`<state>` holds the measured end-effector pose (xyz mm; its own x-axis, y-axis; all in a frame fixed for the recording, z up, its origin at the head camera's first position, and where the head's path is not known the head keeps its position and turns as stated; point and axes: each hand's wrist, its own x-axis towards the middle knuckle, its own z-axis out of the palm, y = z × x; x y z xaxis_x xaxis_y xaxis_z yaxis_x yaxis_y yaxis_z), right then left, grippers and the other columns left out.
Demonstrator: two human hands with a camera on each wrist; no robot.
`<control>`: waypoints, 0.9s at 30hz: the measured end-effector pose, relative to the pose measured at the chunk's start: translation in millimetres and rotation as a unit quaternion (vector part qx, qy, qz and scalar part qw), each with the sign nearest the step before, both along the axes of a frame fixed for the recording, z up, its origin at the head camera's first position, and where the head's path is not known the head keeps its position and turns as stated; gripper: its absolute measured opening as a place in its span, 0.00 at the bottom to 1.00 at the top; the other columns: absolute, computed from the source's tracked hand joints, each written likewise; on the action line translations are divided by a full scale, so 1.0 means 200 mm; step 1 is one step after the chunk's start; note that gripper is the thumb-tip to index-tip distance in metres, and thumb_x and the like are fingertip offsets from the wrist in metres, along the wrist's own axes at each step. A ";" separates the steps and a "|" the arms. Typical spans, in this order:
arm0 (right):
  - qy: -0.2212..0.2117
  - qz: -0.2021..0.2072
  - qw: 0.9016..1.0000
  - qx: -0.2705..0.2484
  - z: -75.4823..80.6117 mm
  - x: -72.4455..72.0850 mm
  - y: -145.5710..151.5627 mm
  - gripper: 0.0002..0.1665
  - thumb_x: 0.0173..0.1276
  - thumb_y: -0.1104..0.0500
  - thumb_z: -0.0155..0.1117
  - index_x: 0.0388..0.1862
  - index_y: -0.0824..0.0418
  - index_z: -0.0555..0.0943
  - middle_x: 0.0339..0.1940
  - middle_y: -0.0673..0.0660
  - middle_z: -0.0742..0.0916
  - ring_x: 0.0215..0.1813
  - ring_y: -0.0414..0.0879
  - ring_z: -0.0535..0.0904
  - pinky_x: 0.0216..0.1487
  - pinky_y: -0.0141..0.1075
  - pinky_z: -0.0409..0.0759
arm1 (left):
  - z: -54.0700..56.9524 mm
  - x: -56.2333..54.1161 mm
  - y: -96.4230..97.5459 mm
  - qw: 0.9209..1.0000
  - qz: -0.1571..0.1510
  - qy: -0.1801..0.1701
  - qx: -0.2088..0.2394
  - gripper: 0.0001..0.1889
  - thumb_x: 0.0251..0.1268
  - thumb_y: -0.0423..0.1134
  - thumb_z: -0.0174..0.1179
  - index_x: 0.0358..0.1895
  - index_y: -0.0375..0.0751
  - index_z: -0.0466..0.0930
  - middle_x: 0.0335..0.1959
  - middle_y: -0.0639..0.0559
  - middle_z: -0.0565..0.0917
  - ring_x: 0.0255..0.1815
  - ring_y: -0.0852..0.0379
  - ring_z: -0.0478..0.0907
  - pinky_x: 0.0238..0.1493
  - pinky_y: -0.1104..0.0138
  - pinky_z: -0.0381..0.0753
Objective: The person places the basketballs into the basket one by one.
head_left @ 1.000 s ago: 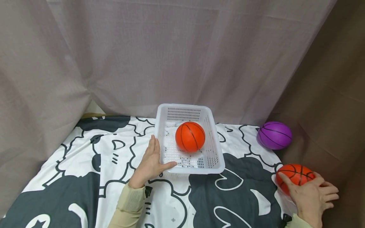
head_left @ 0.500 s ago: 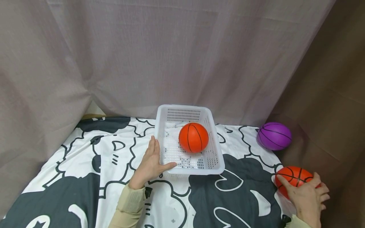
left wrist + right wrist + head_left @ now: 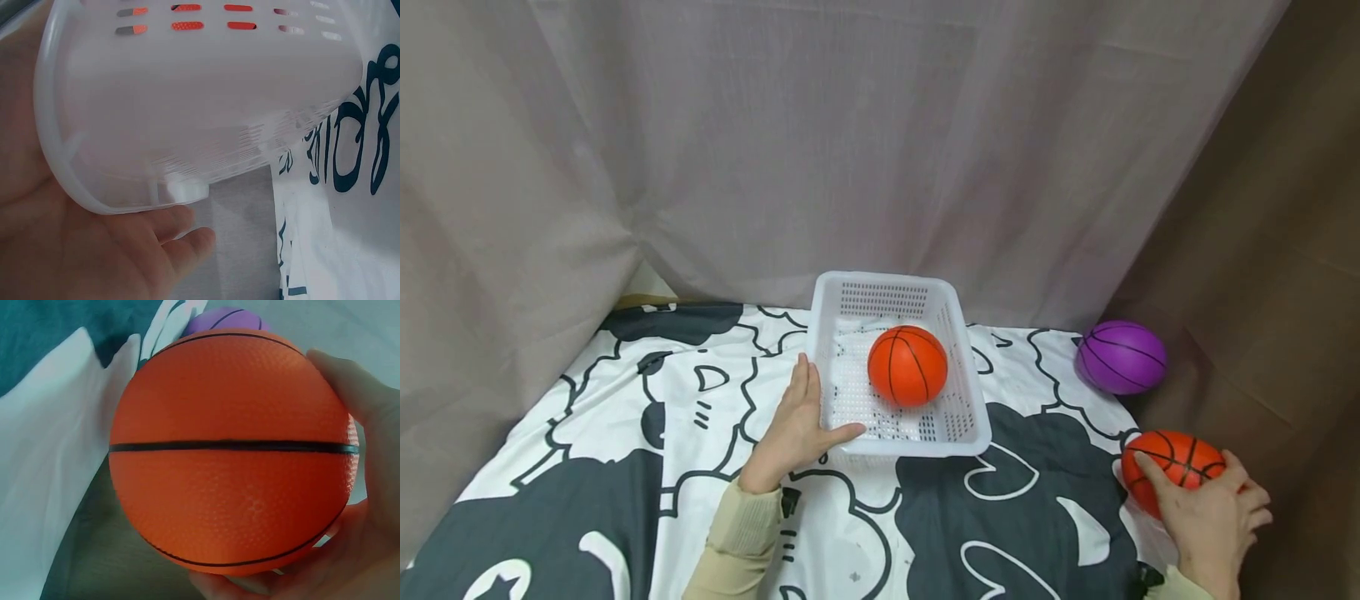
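Observation:
A white plastic basket (image 3: 973,421) with slotted walls stands on the patterned cloth in the head view. Inside it lies an orange toy basketball (image 3: 907,366). My left hand (image 3: 790,437) touches the basket's front left corner, fingers straight along its left side and thumb stretched along the front rim. At the cloth's right edge my right hand (image 3: 1210,517) holds a second orange toy basketball (image 3: 1172,467). In the right wrist view this second ball (image 3: 234,481) fills the middle, the thumb on its side and fingers curled beneath; some fingertips are hidden.
A purple toy basketball (image 3: 1122,357) rests beyond the right hand, close to the brown curtain (image 3: 1262,275). A grey curtain (image 3: 880,150) hangs behind the basket. The black and white cloth (image 3: 1000,533) spreads underneath.
The ball in the basket has rolled slightly right and towards me. My right hand has drawn a little left with its ball, its fingers now closer around it. My left hand stays in place.

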<state>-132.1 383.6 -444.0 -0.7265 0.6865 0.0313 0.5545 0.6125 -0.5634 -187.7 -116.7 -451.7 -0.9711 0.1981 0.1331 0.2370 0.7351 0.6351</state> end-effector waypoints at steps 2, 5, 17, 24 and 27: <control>0.013 -0.002 1.000 0.001 0.01 0.00 -0.01 0.69 0.56 0.30 0.65 0.77 0.69 0.42 0.64 0.85 0.52 0.65 0.78 0.46 0.60 0.73 0.54 | 0.01 0.00 0.00 1.000 0.000 -0.002 -0.001 0.64 0.52 0.65 0.67 0.74 0.23 0.37 0.77 0.33 0.30 0.78 0.39 0.34 0.74 0.51 0.45; 0.030 -0.003 1.000 -0.003 0.03 -0.01 -0.03 0.69 0.55 0.30 0.66 0.77 0.68 0.43 0.64 0.84 0.54 0.65 0.76 0.47 0.60 0.72 0.57 | 0.01 -0.01 0.00 1.000 0.000 -0.007 -0.001 0.64 0.51 0.65 0.67 0.74 0.24 0.37 0.77 0.34 0.30 0.78 0.40 0.33 0.74 0.51 0.45; 0.064 -0.004 0.997 -0.040 0.04 -0.03 -0.12 0.68 0.53 0.30 0.68 0.79 0.62 0.45 0.67 0.78 0.56 0.66 0.68 0.50 0.54 0.72 0.65 | 0.01 -0.01 0.00 1.000 0.004 -0.013 0.003 0.65 0.51 0.65 0.67 0.74 0.25 0.37 0.77 0.34 0.31 0.78 0.39 0.34 0.74 0.50 0.46; 0.076 0.009 0.996 -0.034 0.06 -0.03 -0.15 0.67 0.54 0.31 0.69 0.79 0.62 0.47 0.67 0.76 0.58 0.66 0.67 0.50 0.54 0.70 0.65 | 0.01 0.00 0.00 1.000 0.002 -0.010 0.006 0.65 0.50 0.66 0.67 0.74 0.24 0.38 0.77 0.34 0.31 0.78 0.38 0.35 0.74 0.50 0.46; 0.079 0.014 0.996 -0.036 0.07 -0.03 -0.17 0.67 0.53 0.31 0.70 0.79 0.60 0.47 0.68 0.75 0.58 0.67 0.66 0.50 0.53 0.70 0.66 | 0.01 0.00 0.00 1.000 0.000 -0.006 0.003 0.64 0.51 0.66 0.67 0.74 0.24 0.37 0.77 0.33 0.30 0.78 0.39 0.35 0.74 0.51 0.45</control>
